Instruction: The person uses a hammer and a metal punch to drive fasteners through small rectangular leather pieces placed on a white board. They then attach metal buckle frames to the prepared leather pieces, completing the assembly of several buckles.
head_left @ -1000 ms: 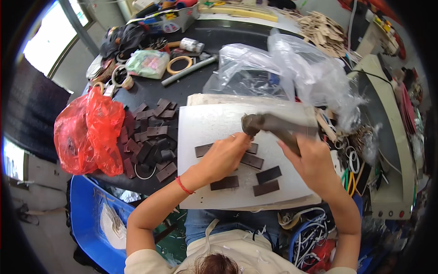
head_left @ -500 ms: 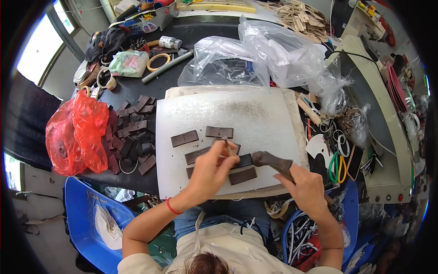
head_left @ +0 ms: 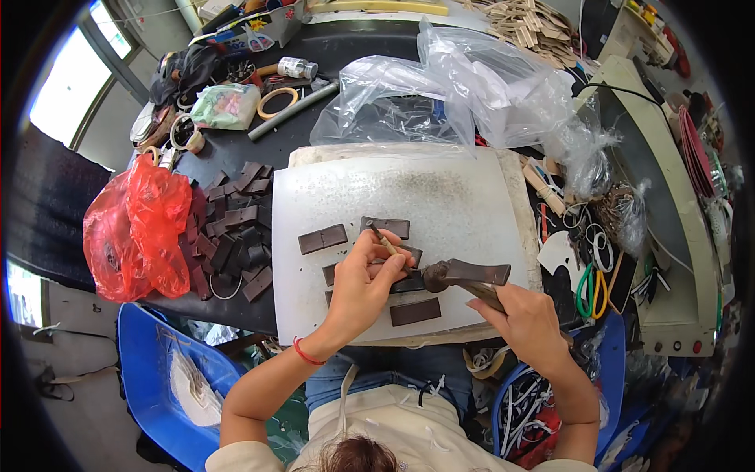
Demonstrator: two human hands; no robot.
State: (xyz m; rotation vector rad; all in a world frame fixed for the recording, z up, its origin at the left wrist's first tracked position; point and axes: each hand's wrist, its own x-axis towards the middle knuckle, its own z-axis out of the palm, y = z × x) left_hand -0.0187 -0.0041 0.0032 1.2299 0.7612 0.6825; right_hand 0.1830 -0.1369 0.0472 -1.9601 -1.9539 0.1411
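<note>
Over a white board [head_left: 464,189], my left hand [head_left: 363,279] pinches a slim metal punch [head_left: 384,241], tilted with one end showing past the fingers. My right hand [head_left: 523,324] is wrapped round the handle of a hammer [head_left: 472,275]. Its dark, rounded head is just right of my left fingertips. Several dark brown leather pieces lie on the board. One leather piece [head_left: 322,239] is at the left, another leather piece [head_left: 397,229] behind the punch, and a plain leather piece [head_left: 415,311] nearest me. My left hand partly covers others.
Left of the board is a heap of brown pieces [head_left: 228,224] beside a red plastic bag [head_left: 134,228]. Clear plastic bags [head_left: 503,94] lie behind it. Scissors [head_left: 586,287] and scraps are at the right. Blue bins [head_left: 149,370] stand below the table edge.
The punch has tipped over in my left fingers. The hammer head has come closer to my left hand. The nearest leather piece sits slightly apart from the others now.
</note>
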